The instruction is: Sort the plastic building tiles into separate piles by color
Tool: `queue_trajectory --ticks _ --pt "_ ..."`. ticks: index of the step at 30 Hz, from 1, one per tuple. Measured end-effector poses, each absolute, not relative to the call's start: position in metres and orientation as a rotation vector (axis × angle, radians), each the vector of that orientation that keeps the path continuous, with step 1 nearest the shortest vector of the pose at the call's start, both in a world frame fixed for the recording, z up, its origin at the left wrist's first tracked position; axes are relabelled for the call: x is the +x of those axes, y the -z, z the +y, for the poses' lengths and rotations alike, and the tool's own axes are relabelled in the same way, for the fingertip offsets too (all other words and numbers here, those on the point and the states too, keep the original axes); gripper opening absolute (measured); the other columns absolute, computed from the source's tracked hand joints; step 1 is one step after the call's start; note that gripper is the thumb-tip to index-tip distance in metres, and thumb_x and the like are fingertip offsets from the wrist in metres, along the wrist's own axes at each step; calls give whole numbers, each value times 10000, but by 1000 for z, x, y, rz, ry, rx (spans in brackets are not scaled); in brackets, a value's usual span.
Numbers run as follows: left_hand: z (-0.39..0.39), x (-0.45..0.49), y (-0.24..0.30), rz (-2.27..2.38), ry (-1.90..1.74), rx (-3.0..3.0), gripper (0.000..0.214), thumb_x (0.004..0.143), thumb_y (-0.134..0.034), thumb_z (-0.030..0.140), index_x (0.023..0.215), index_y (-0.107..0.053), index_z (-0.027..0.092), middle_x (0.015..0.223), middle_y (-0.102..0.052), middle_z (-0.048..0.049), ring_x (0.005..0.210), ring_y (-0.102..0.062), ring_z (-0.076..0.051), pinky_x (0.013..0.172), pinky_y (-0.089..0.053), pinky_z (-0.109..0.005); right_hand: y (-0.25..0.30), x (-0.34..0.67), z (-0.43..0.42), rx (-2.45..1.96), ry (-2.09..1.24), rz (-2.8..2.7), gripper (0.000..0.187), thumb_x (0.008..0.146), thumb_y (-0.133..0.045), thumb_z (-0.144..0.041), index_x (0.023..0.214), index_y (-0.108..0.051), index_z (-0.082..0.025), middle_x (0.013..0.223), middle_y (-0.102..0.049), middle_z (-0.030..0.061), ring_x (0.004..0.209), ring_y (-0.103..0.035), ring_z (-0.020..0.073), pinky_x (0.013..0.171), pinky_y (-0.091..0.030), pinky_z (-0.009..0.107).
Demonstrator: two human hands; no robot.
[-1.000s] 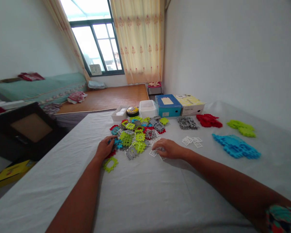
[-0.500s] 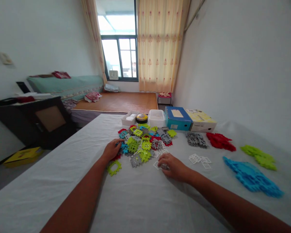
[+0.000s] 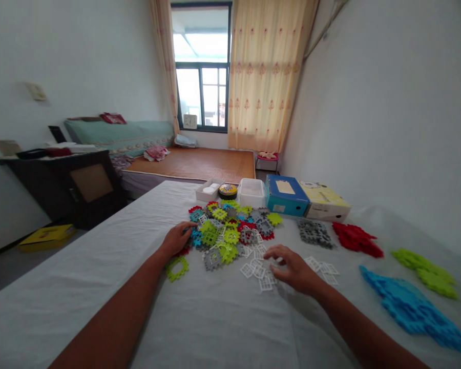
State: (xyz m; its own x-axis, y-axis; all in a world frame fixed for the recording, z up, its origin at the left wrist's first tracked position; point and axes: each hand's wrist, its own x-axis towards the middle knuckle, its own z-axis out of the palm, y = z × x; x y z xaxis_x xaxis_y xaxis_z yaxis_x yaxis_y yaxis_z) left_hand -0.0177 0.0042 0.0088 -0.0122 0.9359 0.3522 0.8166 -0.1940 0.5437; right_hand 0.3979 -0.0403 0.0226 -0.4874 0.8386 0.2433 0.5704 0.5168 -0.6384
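Note:
A mixed pile of plastic interlocking building pieces (image 3: 230,236) in green, grey, blue, red and white lies on the white-covered table. At its left edge rests my left hand (image 3: 177,240), fingers stretched out against blue pieces (image 3: 196,237); its fingertips are partly hidden. A green square ring piece (image 3: 176,269) lies just below that hand. My right hand (image 3: 294,269) hovers right of the pile with thumb and fingers apart and nothing visible between them. Beneath and beside its fingertips are several loose white lattice squares (image 3: 258,269).
Sorted groups lie to the right: white squares (image 3: 325,270), grey pieces (image 3: 315,233), red pieces (image 3: 357,239), green pieces (image 3: 426,271) and blue pieces (image 3: 413,307). Behind the pile stand a small white box (image 3: 205,195), a round tin (image 3: 228,191), a clear tub (image 3: 252,193), a blue box (image 3: 286,197) and a yellow-white box (image 3: 326,201).
My right hand has moved rightward and its fingers have spread. White squares it was covering now lie exposed in front of the pile. My left hand stays by the pile; the view has shifted slightly.

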Motion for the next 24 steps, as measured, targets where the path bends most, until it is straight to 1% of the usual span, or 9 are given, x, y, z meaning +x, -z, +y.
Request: queue_trajectory --ticks 4,7,9,11,13,15,16,20,24 --pt "5 -17 -8 1886 -975 2071 403 823 -432 357 1065 -729 230 1121 -721 -51 1064 -645 -216 999 -465 -344 -19 443 -27 -1428 -258 -2271 248 744 -580 -193 958 -698 -232 1042 -685 87 1011 -601 258 931 -477 447" --pt "5 -16 -8 1890 -947 2066 398 824 -436 340 1075 -726 236 1130 -718 -40 1081 -635 -213 1009 -456 -340 -17 459 -29 -1551 -92 -2308 234 770 -631 -255 989 -713 -253 1102 -685 105 1043 -588 297 918 -475 485" --pt "6 -15 -7 1883 -929 2078 398 830 -431 336 1078 -725 234 1133 -715 -38 1091 -628 -211 1017 -450 -337 -20 450 -39 -1447 -114 -2384 284 801 -647 -310 1074 -708 -266 1166 -666 111 1074 -574 304 935 -469 497" --pt "7 -15 -7 1884 -925 2093 399 837 -426 339 1080 -724 232 1131 -713 -40 1089 -627 -211 1022 -445 -336 -26 430 -53 -1252 -261 -2499 366 818 -663 -343 1179 -676 -280 1234 -635 105 1118 -557 289 981 -451 480" --pt "7 -14 -6 1887 -932 2109 409 844 -418 345 1084 -724 218 1129 -711 -53 1078 -631 -216 1019 -447 -339 -31 410 -63 -1080 -459 -2611 478 790 -720 -362 1257 -637 -306 1295 -599 93 1164 -534 277 1009 -441 451" --pt "7 -14 -6 1884 -940 2121 416 849 -412 346 1083 -725 202 1122 -710 -66 1063 -636 -221 1009 -454 -342 -31 396 -67 -991 -595 -2670 562 751 -770 -370 1290 -616 -325 1338 -568 88 1191 -516 279 1021 -432 444" --pt "7 -14 -6 1883 -941 2124 415 849 -412 342 1080 -726 201 1119 -709 -66 1059 -638 -222 1004 -457 -341 -30 393 -65 -968 -625 -2675 545 761 -765 -364 1285 -621 -322 1340 -565 90 1193 -515 276 1027 -425 446" --pt "5 -13 -8 1909 -921 2113 405 851 -418 332 1087 -724 214 1132 -707 -53 1070 -633 -211 1006 -452 -319 -16 389 -47 -931 -593 -2594 358 857 -667 -309 1211 -671 -259 1269 -602 107 1162 -541 248 1033 -414 429" --pt "5 -13 -9 1919 -896 2100 411 853 -415 333 1105 -720 219 1142 -707 -42 1072 -630 -206 1012 -447 -314 -8 384 -33 -1011 -488 -2517 281 862 -652 -261 1136 -694 -213 1166 -639 107 1089 -577 229 974 -452 382"
